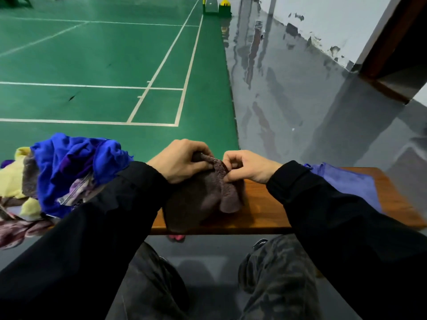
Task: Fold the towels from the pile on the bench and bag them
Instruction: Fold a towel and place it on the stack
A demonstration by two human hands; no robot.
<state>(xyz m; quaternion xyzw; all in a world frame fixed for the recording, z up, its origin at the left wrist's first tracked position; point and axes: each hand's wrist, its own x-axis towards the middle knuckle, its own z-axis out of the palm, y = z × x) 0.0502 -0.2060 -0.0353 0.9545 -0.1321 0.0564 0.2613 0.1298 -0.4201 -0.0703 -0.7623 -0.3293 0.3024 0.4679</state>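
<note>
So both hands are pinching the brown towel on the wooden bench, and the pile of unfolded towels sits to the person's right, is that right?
Not quite. Both hands, left and right, do pinch the brown towel on the wooden bench, but the head view shows the pile on the person's left, not right.

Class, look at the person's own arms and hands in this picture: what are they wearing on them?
Both arms are covered by long black sleeves reaching the wrists; the right sleeve ends in a snug cuff. The left hand and right hand are bare: no gloves, and no rings or watch visible.
</note>
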